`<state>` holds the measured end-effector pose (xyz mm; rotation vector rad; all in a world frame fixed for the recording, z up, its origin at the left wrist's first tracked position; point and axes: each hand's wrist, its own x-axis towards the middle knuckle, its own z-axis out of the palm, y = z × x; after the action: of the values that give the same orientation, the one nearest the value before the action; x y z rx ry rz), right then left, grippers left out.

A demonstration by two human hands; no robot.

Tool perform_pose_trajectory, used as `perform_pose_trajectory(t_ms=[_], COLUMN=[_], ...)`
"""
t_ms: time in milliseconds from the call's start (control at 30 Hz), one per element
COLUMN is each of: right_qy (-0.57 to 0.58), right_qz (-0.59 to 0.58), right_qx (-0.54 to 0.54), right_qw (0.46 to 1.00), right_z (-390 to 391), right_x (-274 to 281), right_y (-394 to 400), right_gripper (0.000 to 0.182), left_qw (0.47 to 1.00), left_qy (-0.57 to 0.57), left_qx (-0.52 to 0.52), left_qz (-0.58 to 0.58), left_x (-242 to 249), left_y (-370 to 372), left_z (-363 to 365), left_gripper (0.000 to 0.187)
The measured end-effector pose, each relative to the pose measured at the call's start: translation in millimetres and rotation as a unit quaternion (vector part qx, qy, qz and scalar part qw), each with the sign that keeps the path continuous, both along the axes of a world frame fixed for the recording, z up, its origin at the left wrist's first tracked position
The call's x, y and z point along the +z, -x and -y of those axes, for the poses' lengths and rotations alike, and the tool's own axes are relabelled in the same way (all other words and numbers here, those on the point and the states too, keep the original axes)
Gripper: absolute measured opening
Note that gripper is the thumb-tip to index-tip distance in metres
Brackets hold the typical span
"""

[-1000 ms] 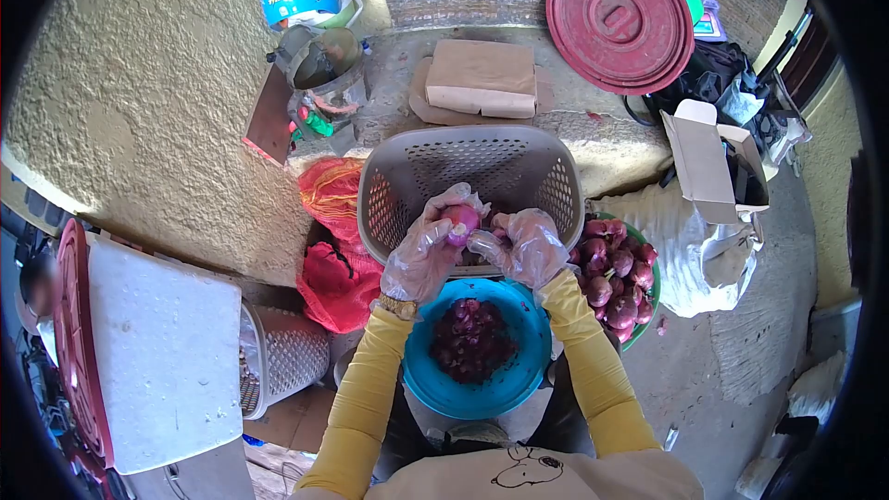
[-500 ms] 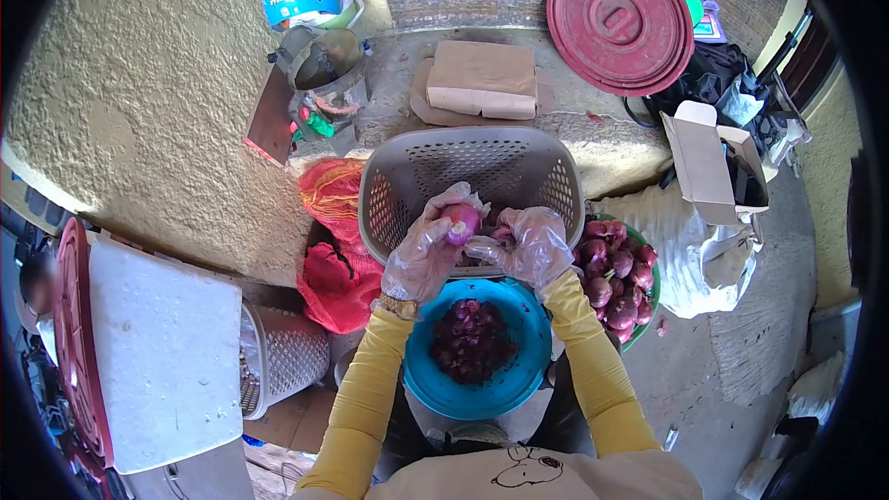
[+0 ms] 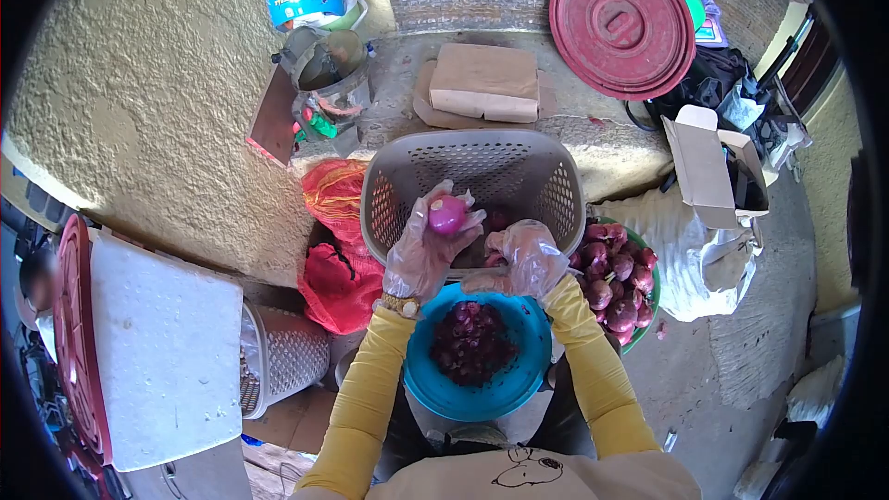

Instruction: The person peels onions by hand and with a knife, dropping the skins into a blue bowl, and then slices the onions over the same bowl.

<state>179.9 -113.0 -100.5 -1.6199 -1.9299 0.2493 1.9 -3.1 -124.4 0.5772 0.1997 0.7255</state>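
Observation:
My left hand (image 3: 422, 245), in a clear plastic glove, holds a peeled red onion (image 3: 446, 214), bright purple and smooth, over the grey perforated basket (image 3: 383, 187). My right hand (image 3: 530, 255), gloved the same way, is curled at the basket's near right side, apart from the onion; what its fingers hold, if anything, is hidden. Another onion (image 3: 500, 218) shows partly inside the basket. Beneath my hands stands a blue basin (image 3: 419, 380) with a heap of dark onion skins (image 3: 470, 343) in it.
On my right, unpeeled red onions (image 3: 619, 278) fill a green-rimmed container. A red mesh sack (image 3: 338, 287), a white-topped box (image 3: 167, 352) and a light perforated basket (image 3: 294, 356) stand left. Behind, a ledge bears a cardboard box (image 3: 484, 81) and a red lid (image 3: 622, 26).
My left hand has lifted the onion slightly up and left, away from my right hand. My right hand has dropped lower, toward the basin's far rim.

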Motion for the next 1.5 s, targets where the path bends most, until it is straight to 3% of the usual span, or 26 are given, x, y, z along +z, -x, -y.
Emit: perform_pose_trajectory(t_ms=[67, 167, 233, 367, 433, 467, 533, 667, 733, 767, 833, 867, 933, 967, 1033, 1167, 1233, 1267, 1333, 1367, 1433, 1467, 1500], right_qy=[0.017, 0.024, -0.023, -0.002, -0.002, -0.001, 0.108, 0.229, 0.284, 0.285, 0.290, 0.290, 0.394, 0.395, 0.416, 0.422, 0.470, 0.471, 0.318, 0.320, 0.191, 0.113, 0.113], right_qz=[0.007, -0.023, 0.008, -0.009, -0.115, -0.115, -0.258, -0.320, -0.263, -0.264, -0.117, -0.118, -0.056, -0.055, -0.061, -0.188, -0.277, -0.276, -0.291, -0.288, -0.411, -0.360, -0.357], right_qx=[0.008, -0.001, -0.015, -0.028, -0.054, -0.053, -0.054, 0.005, -0.009, -0.008, 0.008, 0.008, 0.083, 0.084, 0.120, 0.156, 0.130, 0.131, 0.104, 0.104, 0.010, -0.038, -0.037], right_qw=[1.000, 0.999, 1.000, 1.000, 0.992, 0.992, 0.958, 0.919, 0.922, 0.922, 0.950, 0.950, 0.913, 0.913, 0.899, 0.873, 0.828, 0.828, 0.896, 0.897, 0.891, 0.925, 0.926], right_z=[0, 0, -1, 2, 3, 5, 7, 4, 4, 5, 9, 10, 11, 12, 15, 21, 22, 23, 26, 25, 18, 12, 7], right_x=[3, 0, -5, -6, -12, -12, -2, -13, -2, -14, -42, -45, -37, -38, -42, -48, -15, -2, 20, 25, 36, 45, 53], right_y=[1, 2, 1, -1, 3, 4, 10, 5, 7, 5, -1, -4, -6, -7, -7, -15, -16, -17, -21, -20, -9, -1, 2], right_gripper=[0.065, 0.063, 0.059, 0.053, 0.048, 0.048, 0.045, 0.051, 0.053, 0.053, 0.059, 0.059, 0.067, 0.067, 0.046, 0.040, 0.033, 0.033, 0.029, 0.029, 0.030, 0.037, 0.037], left_qw=[0.998, 0.998, 0.998, 0.998, 0.999, 0.999, 0.999, 0.999, 0.999, 0.999, 0.999, 0.999, 0.999, 0.998, 0.999, 0.998, 0.997, 0.996, 0.996, 0.996, 0.999, 0.999, 0.999], left_qy=[0.047, 0.058, 0.051, 0.058, 0.046, 0.034, 0.046, 0.047, 0.050, 0.052, 0.044, 0.037, 0.029, 0.020, 0.009, -0.011, -0.018, -0.024, -0.020, -0.018, -0.019, -0.018, -0.018], left_qx=[-0.017, 0.020, 0.010, -0.012, -0.013, -0.014, -0.017, 0.009, 0.013, 0.015, 0.022, 0.029, 0.039, 0.050, 0.041, 0.006, -0.003, -0.013, -0.016, -0.022, 0.006, 0.032, 0.033], left_qz=[0.028, -0.028, -0.025, -0.016, -0.013, -0.010, 0.002, -0.021, -0.015, -0.009, -0.001, 0.008, -0.003, -0.013, 0.003, 0.061, 0.075, 0.088, 0.084, 0.079, 0.042, 0.000, 0.003], left_x=[-10, 3, -3, -4, -6, -8, -10, -3, -5, -6, -5, -4, -4, -3, -2, 4, -1, -4, 3, 5, 4, 4, 6], left_y=[2, -1, 0, 1, 1, 1, 0, 0, -1, 0, 0, 0, 1, 2, 5, 9, 9, 10, 10, 10, 11, 12, 11], left_z=[-4, 2, 1, 0, -1, -2, -5, -3, -4, -4, -3, -3, -5, -6, -7, -10, -14, -15, -12, -11, -9, -8, -7], left_gripper=[0.056, 0.058, 0.059, 0.062, 0.062, 0.062, 0.061, 0.058, 0.060, 0.062, 0.062, 0.061, 0.061, 0.062, 0.061, 0.063, 0.065, 0.066, 0.067, 0.067, 0.067, 0.067, 0.067])
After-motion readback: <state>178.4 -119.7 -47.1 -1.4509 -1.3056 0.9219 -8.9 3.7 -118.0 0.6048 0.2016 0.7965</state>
